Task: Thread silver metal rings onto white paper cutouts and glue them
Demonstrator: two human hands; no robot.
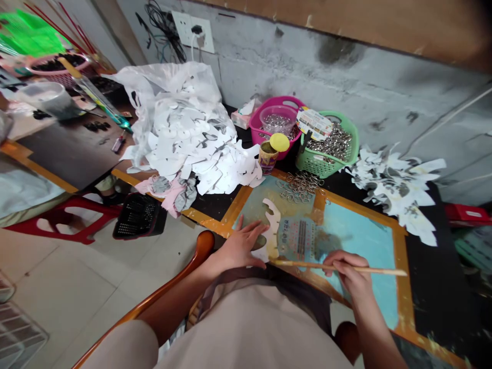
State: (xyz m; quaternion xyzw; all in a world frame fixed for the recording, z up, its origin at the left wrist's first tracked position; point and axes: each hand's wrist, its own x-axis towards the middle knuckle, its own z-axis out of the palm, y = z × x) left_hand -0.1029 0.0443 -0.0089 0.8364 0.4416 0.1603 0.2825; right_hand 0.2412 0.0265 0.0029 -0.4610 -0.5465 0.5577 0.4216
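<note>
My left hand (243,243) lies with fingers spread at the near edge of the table, pressing on a curved off-white cut-out piece (273,225) with notches along its side. In my right hand (350,272) is a long thin wooden stick (380,270), pinched between thumb and fingers. Its yellowish far end reaches to the lower end of the cut-out; whether it has bristles I cannot tell. Beneath them is a work surface (363,238) of pale blue bordered by brown tape. An open tin (268,159) smeared with yellow stands beyond, a yellow lid beside its rim.
White cut-outs (207,148) heap from a plastic bag at left; more cut-outs (407,189) lie at right. Metal rings (300,187) are scattered near a green basket (321,166) and a pink basket (255,120) of metal parts. A wooden armrest (203,246) is by my left arm.
</note>
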